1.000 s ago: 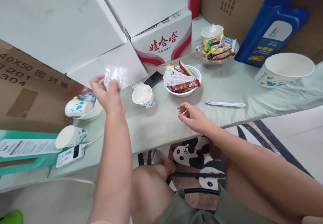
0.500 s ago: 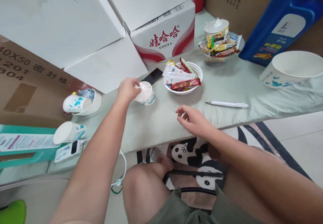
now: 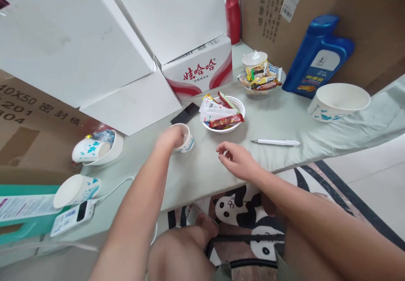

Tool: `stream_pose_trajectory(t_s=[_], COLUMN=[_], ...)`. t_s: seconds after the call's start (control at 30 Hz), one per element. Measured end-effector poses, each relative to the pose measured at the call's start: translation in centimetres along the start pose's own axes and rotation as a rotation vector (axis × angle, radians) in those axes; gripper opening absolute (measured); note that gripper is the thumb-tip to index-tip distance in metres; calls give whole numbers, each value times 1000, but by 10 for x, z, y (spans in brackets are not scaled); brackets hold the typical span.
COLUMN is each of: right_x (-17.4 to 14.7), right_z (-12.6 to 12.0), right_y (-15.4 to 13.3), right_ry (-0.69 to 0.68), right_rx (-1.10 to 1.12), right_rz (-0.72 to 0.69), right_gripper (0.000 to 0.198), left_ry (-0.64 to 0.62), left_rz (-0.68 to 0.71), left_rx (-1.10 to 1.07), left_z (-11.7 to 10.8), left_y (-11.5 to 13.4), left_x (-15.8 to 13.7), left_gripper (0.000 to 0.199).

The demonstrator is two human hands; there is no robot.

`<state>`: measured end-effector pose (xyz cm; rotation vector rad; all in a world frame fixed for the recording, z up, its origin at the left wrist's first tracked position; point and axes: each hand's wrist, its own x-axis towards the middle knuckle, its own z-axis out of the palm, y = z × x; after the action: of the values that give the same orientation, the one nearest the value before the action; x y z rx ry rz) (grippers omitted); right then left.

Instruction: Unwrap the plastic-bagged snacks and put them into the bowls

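Note:
My left hand (image 3: 171, 138) reaches over a small white paper cup (image 3: 189, 144) with a blue print. Its fingers dip inside the cup, blurred and mostly hidden, so I cannot tell whether they grip anything. A dark phone (image 3: 186, 113) lies just behind the cup. My right hand (image 3: 236, 159) hovers low at the front of the table, fingers loosely bent with gaps between them and nothing in them. Beyond it sits a white bowl (image 3: 226, 130) filled with wrapped snack sticks (image 3: 221, 114). To its right lies a white craft knife or pen-like tool (image 3: 276, 142).
Cartons, including a white and red box (image 3: 199, 70), line the back. A bowl of snacks (image 3: 261, 80), blue jug (image 3: 316, 59), large paper tub (image 3: 335, 101) and red bottle (image 3: 233, 15) stand right. Paper cups (image 3: 77, 190) and a cabled white device (image 3: 72, 217) are left.
My left hand has gone from pinching at the cup's rim to having its fingers inside the cup. My right hand has stayed nearly still. The camera view has shifted.

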<state>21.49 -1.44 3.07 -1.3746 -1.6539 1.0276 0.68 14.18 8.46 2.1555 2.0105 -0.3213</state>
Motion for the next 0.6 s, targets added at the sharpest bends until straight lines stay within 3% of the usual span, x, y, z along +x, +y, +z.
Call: stream_pose_trajectory(t_s=[0.1,0.17,0.23,0.27,0.33,0.4,0.5,0.6], right_x=[-2,-3,-4,-4,-5,-8,-15,-17], right_z=[-4,-6,-9,-10,-10,-8,0,10], right_y=[-1,-2,-2,-3,-3,-4,-4,-7], right_ry=[35,53,59,51,3,-57,-129,-171], right_rx=[9,11,21,28,30,-15,-107,-119], right_rz=[-20,-12,5,12,21,10,-16,28], right_gripper=[11,11,12,12,7,15,45,50], left_ry=[121,495,733,792,791,587,496,502], left_rz=[-64,-64,-14,17,79,148,104,25], left_rx=[-80,-343,-589,-730,-1065,-1275,-1294,-1332], left_z=[-20,-25,-19,-10,15,44,78,90], left_y=[1,5,11,14,17,15,5,-13], left_x=[-19,-39,-62,-74,-94,-109,-119,-121], left_gripper=[8,13,12,11,15,25,45,49])
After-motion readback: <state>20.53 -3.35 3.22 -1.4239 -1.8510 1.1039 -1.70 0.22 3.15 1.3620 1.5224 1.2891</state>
